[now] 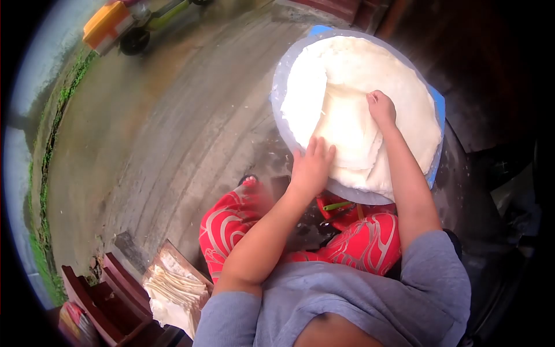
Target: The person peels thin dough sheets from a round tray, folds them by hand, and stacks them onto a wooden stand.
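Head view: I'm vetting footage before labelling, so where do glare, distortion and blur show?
In the head view, glare washes out the left part of the pale sheets; in the head view, lines on the ground curve and the corners darken; in the head view, the orange box looks soft.

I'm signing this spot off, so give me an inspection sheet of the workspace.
Surface: round grey tray, a blue edge showing beneath.
Job's things: pale sheets, layered on the tray.
Clutter: red item and green piece near the tray's lower edge.
Grip: left hand open at the sheets; right hand curled over them, hold unclear.
Cables: nothing seen.
Surroundings: concrete floor; pale stack lower left; wheeled yellow-and-white thing upper left.
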A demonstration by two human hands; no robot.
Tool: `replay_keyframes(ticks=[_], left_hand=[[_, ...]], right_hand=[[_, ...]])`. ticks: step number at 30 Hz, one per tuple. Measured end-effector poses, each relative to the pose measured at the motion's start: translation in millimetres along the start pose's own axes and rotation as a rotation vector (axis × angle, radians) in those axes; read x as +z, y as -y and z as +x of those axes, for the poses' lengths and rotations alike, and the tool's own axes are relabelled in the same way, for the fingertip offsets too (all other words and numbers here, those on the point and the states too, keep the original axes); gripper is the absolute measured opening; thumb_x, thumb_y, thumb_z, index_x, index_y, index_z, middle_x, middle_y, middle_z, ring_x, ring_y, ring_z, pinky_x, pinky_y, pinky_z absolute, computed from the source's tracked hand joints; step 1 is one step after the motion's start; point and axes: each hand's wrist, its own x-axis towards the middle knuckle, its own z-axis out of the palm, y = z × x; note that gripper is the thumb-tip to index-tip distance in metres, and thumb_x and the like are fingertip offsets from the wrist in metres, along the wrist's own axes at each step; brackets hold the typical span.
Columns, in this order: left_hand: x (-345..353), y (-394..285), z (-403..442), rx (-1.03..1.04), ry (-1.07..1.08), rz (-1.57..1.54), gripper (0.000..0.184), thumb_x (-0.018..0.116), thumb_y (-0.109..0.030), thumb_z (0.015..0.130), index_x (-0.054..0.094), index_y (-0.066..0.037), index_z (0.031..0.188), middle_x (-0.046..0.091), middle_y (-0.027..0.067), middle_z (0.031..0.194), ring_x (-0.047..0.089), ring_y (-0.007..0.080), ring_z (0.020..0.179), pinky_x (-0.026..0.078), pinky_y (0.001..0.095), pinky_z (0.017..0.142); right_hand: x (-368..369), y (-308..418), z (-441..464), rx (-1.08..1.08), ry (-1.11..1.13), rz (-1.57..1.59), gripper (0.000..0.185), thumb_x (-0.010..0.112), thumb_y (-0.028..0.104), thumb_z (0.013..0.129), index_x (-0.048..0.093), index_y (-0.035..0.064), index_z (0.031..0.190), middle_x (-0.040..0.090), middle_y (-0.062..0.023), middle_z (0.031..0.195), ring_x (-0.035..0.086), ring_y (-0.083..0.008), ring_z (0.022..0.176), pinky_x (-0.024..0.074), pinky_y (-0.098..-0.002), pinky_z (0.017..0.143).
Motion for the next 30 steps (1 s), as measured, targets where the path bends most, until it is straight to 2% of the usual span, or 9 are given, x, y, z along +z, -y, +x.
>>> replay_keyframes(ticks=[3, 5, 11, 17, 21, 23, 25, 28, 30], left_hand=[[-2, -4, -1, -0.007, -0.032, 0.025, 0.058, 0.053, -0.013, 0.080, 0.041, -0.013, 0.137, 0.031, 0.0173, 0.144, 0.033, 0.0298, 0.132, 0.036, 0.0488, 0.090], [1, -4, 2, -0.028, -0.062, 0.045, 0.056, 0.053, -0.016, 0.081, 0.042, -0.011, 0.136, 0.030, 0.0193, 0.144, 0.034, 0.0304, 0.131, 0.035, 0.0473, 0.090], [4, -1, 10, -0.103, -0.061, 0.095, 0.053, 0.051, -0.018, 0.082, 0.043, -0.007, 0.133, 0.032, 0.0229, 0.142, 0.037, 0.0339, 0.126, 0.035, 0.0469, 0.090], [8, 2, 8, -0.110, -0.071, 0.065, 0.058, 0.058, -0.021, 0.078, 0.043, -0.009, 0.133, 0.033, 0.0223, 0.141, 0.036, 0.0337, 0.126, 0.034, 0.0484, 0.091], [7, 3, 4, -0.097, -0.066, -0.011, 0.058, 0.057, -0.017, 0.079, 0.041, -0.009, 0.134, 0.031, 0.0214, 0.143, 0.032, 0.0338, 0.130, 0.030, 0.0520, 0.097], [3, -1, 2, -0.094, -0.027, -0.045, 0.055, 0.051, -0.013, 0.082, 0.040, -0.009, 0.135, 0.029, 0.0220, 0.144, 0.029, 0.0341, 0.133, 0.027, 0.0527, 0.100], [0, -6, 0, -0.057, 0.017, -0.036, 0.054, 0.052, -0.012, 0.080, 0.043, -0.008, 0.133, 0.032, 0.0213, 0.143, 0.028, 0.0339, 0.134, 0.025, 0.0545, 0.103], [0, -14, -1, 0.036, -0.034, -0.075, 0.052, 0.052, -0.011, 0.079, 0.045, -0.006, 0.131, 0.034, 0.0205, 0.141, 0.027, 0.0340, 0.135, 0.024, 0.0555, 0.104], [1, -20, -1, 0.075, -0.040, -0.065, 0.051, 0.053, -0.010, 0.079, 0.046, -0.006, 0.129, 0.035, 0.0202, 0.140, 0.027, 0.0343, 0.135, 0.024, 0.0554, 0.104]], right_hand=[[29, 36, -5, -0.482, 0.069, 0.107, 0.051, 0.058, 0.018, 0.070, 0.055, 0.0204, 0.121, 0.053, -0.0057, 0.124, 0.047, -0.0254, 0.114, 0.0395, -0.0362, 0.095], [31, 78, -25, -0.490, 0.126, -0.112, 0.060, 0.061, 0.030, 0.069, 0.051, 0.0171, 0.127, 0.047, -0.0039, 0.131, 0.039, -0.0250, 0.121, 0.0344, -0.0425, 0.097], [38, 105, -20, -0.645, 0.071, -0.298, 0.025, 0.058, 0.027, 0.081, 0.064, 0.0120, 0.099, 0.062, -0.0096, 0.106, 0.059, -0.0271, 0.096, 0.0469, -0.0391, 0.078], [4, 22, 29, -0.221, -0.200, 0.140, 0.018, 0.052, 0.020, 0.087, 0.062, 0.0094, 0.096, 0.064, -0.0179, 0.084, 0.062, -0.0346, 0.080, 0.0485, -0.0402, 0.069], [-26, -84, 44, 0.166, -0.295, 0.618, 0.016, 0.057, 0.013, 0.085, 0.062, 0.0035, 0.097, 0.065, -0.0063, 0.082, 0.061, -0.0148, 0.072, 0.0487, -0.0287, 0.068], [-28, -129, 48, 0.332, -0.295, 0.655, 0.019, 0.059, 0.012, 0.082, 0.063, 0.0057, 0.100, 0.065, -0.0082, 0.083, 0.063, -0.0183, 0.074, 0.0498, -0.0302, 0.071], [-41, -132, 28, 0.216, -0.257, 0.164, 0.026, 0.061, 0.011, 0.077, 0.062, 0.0081, 0.102, 0.065, -0.0083, 0.089, 0.063, -0.0237, 0.082, 0.0490, -0.0331, 0.079], [-50, -97, 21, -0.291, -0.233, 0.001, 0.065, 0.061, 0.009, 0.066, 0.047, 0.0157, 0.129, 0.045, -0.0044, 0.135, 0.042, -0.0265, 0.123, 0.0354, -0.0346, 0.100], [-57, -53, 18, -0.423, -0.029, -0.120, 0.079, 0.061, 0.012, 0.064, 0.036, 0.0191, 0.138, 0.034, -0.0039, 0.142, 0.034, -0.0266, 0.129, 0.0311, -0.0377, 0.104]])
